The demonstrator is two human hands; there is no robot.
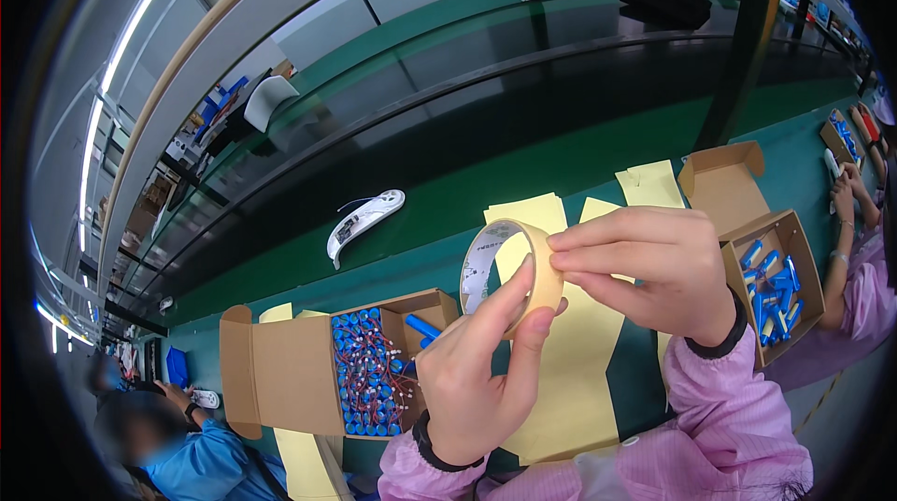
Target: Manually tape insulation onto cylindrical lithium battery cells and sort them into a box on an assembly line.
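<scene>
A roll of pale yellow masking tape [545, 291] is held up in front of me, its white printed core facing left. My left hand [481, 375] is closed round the roll's lower near side, with the thumb on the outer face and a finger on the inside. The fingertips of my right hand [654, 267] are pinched together against the tape's outer surface at the upper right. Whether they have a loose tape end between them is too small to tell. Below the roll, yellow paper sheets [570, 398] lie on the green table.
An open cardboard box [280, 370] on the left holds blue cylindrical cells [369, 375] with wires. Another box [808, 244] on the right contains loose blue cells [774, 300]. Beyond them lies a curved white housing [366, 222]. Co-workers sit on both sides.
</scene>
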